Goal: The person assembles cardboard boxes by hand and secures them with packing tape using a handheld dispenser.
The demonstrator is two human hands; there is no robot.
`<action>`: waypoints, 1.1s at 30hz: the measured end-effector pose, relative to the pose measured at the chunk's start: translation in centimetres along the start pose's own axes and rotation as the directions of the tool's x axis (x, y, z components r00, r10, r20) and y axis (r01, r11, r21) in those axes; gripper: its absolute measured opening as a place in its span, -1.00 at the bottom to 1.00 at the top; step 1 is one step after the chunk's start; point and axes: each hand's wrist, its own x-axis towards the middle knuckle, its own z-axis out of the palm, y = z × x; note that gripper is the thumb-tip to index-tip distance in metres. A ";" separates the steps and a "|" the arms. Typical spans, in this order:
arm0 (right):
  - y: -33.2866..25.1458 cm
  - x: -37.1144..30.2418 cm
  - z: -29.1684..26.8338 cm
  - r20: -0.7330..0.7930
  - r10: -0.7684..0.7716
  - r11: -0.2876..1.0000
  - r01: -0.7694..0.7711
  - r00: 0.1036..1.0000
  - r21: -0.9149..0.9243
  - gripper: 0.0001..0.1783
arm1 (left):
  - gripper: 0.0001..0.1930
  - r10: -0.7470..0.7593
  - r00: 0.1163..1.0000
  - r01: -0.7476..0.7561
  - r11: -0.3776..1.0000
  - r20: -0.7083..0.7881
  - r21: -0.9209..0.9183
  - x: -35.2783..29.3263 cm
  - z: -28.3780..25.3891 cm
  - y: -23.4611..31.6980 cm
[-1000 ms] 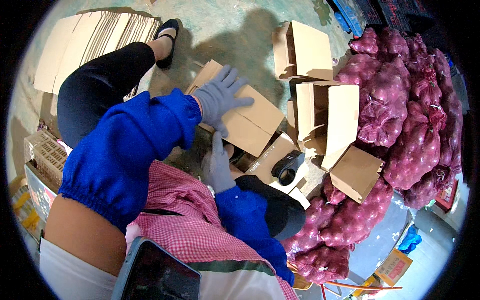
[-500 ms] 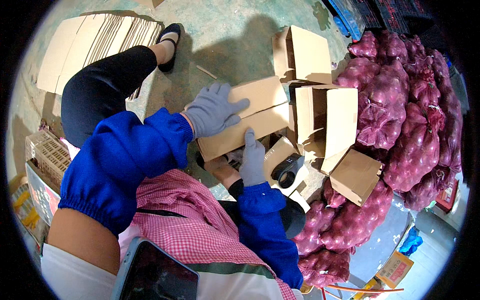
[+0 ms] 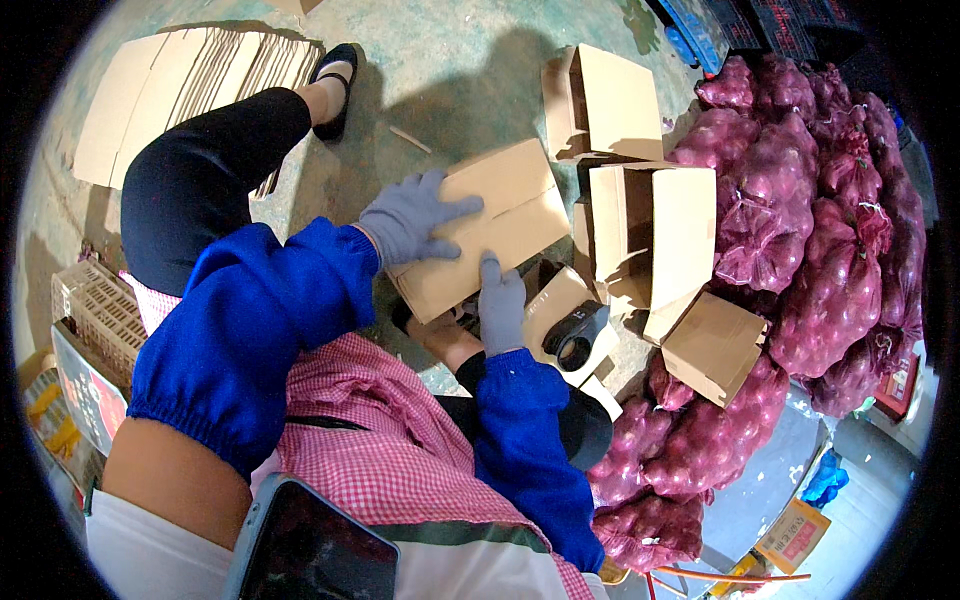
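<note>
A brown cardboard box (image 3: 520, 205) lies at the middle of the view, tilted, its two top flaps nearly meeting at a thin seam. My left hand (image 3: 408, 218), in a grey glove, rests on its left side with fingers spread flat. My right hand (image 3: 502, 308), also gloved, grips the near edge, thumb on top; its other fingers are mostly hidden. Just right of that hand, a black tape dispenser (image 3: 577, 336) lies on a piece of cardboard (image 3: 552, 300).
Open cardboard boxes (image 3: 618, 100) (image 3: 682, 235) stand to the right, with a smaller box (image 3: 714, 348) nearby. Red mesh sacks of onions (image 3: 765, 205) pile up beyond them. Flattened cartons (image 3: 150, 95) are stacked far left, near a plastic crate (image 3: 95, 310). A phone (image 3: 315, 550) hangs in front of me.
The gap between the box's top flaps has narrowed to a thin seam. My left hand has shifted slightly left, and the box has turned a little. My right hand has moved slightly.
</note>
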 end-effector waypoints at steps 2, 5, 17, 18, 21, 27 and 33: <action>0.3 0.4 -0.6 0.021 0.013 0.993 -0.011 1.000 -0.118 -0.46 | -0.31 -0.009 1.000 0.009 1.000 0.016 0.006 0.2 0.0 0.2; 0.6 1.9 -4.2 0.019 0.282 0.953 -0.283 0.959 0.106 -0.47 | -0.30 -0.045 0.999 0.044 0.999 0.024 0.017 0.0 0.2 -0.2; 15.0 2.4 -10.8 -0.458 0.251 0.763 -0.466 0.853 -0.449 -0.40 | -0.33 -0.008 0.999 0.007 0.999 -0.032 -0.033 -0.2 0.3 -0.1; 14.8 2.0 -10.8 -0.441 0.301 0.725 -0.504 0.845 -0.471 -0.43 | -0.34 -0.016 1.000 0.015 0.999 -0.012 -0.032 -0.1 0.2 0.1; 11.7 1.1 -10.5 -0.492 0.178 0.786 -0.424 0.852 -0.449 -0.69 | -0.34 0.008 0.997 -0.005 0.999 -0.080 0.037 -0.1 0.7 0.0; 2.4 1.2 -9.3 -0.385 0.046 0.943 0.087 0.922 0.320 -0.68 | -0.32 -0.032 0.999 0.031 0.999 -0.038 -0.026 -0.3 0.6 -0.4; -4.3 0.1 -7.6 -0.282 -0.116 0.651 0.287 0.952 0.702 -0.65 | -0.04 -0.068 0.980 0.053 0.995 -0.187 -0.086 -0.1 1.2 -0.1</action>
